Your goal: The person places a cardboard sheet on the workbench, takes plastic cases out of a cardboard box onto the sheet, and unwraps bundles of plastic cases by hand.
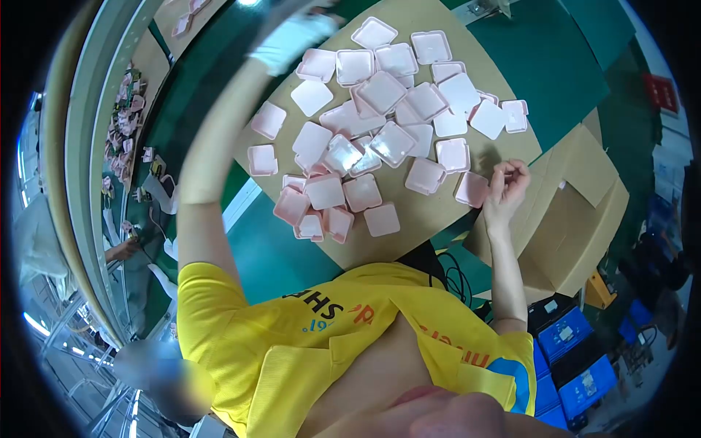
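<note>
My left hand (296, 38), in a white glove, is raised at the upper left beyond the table's edge. Motion smears it and its fingers are unclear, so what it holds, if anything, does not show. My bare right hand (507, 188) is at the table's right edge with its fingers curled; what is inside them is hidden. Beside its thumb side, seemingly touching, is a pink square case (472, 190). Many pale pink square cases (382, 93) lie loosely heaped on the brown tabletop (431, 226), some showing open insides, others flat faces.
An open cardboard box (577, 219) stands right of the table, close to my right forearm. Blue bins (566, 332) are at the lower right. At the left, beyond a rail (91, 146), are another work surface with pink parts (125, 117) and a co-worker's hand (124, 250).
</note>
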### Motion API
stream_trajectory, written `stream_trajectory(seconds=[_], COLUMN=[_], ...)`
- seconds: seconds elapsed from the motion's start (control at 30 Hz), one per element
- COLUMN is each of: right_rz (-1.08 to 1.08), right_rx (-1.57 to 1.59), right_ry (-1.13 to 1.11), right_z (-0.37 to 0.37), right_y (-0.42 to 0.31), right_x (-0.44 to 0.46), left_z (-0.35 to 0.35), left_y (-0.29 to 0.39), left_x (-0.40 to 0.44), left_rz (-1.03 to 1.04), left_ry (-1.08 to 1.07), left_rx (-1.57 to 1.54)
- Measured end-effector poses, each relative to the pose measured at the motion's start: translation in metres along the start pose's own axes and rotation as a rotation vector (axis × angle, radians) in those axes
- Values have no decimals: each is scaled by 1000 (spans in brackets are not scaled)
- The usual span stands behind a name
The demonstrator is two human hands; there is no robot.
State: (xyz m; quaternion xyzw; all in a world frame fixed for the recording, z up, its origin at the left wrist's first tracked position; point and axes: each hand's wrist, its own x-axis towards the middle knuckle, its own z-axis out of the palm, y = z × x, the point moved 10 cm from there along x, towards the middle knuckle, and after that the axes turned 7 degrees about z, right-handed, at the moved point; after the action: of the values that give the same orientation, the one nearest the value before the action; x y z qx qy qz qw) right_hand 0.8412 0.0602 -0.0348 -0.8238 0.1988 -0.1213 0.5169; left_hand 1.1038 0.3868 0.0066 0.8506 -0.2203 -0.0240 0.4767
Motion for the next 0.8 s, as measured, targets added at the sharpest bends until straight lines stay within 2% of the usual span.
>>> stream_trajectory(seconds=[0.03, 0.1, 0.13, 0.2, 0.23, 0.3, 0.37, 0.43, 0.47, 0.57, 0.67, 0.77, 0.8], right_rz=[-17, 23, 69, 116, 44, -104, -150, -250, -257, -69, -121, -146, -143], right_rx=[-45, -49, -63, -89, -246, -551, -598, -685, -668, -573, -517, -474, -456], right_ry=[1, 45, 90, 151, 161, 175, 193, 215, 207, 108, 120, 130, 125], right_z=[2, -1, -9, -25, -30, -31, -30, -20, -16, -8, -1, 3, 4], right_y=[-4, 2, 8, 15, 9, -2, -1, -6, -5, 18, 19, 22, 23], right_x=[4, 11, 13, 20, 25, 37, 51, 64, 70, 90, 99, 105, 107], left_z=[21, 95, 110, 147, 155, 158, 154, 144, 137, 131, 131, 157, 158], left_y=[72, 41, 54, 59, 58, 64, 56, 46, 37, 13, 13, 24, 23], left_x=[5, 10, 16, 24, 27, 35, 35, 34, 32, 27, 30, 31, 34], left_rz=[160, 260, 267, 108, 25, -8, -108, -159, -202, -277, -318, -233, -236], left_ry=[-27, -186, -187, -334, -405, -437, -506, -467, -429, -362, -294, -500, -493], left_rx=[300, 395, 391, 738, 912, 921, 955, 931, 899, 832, 731, 789, 789])
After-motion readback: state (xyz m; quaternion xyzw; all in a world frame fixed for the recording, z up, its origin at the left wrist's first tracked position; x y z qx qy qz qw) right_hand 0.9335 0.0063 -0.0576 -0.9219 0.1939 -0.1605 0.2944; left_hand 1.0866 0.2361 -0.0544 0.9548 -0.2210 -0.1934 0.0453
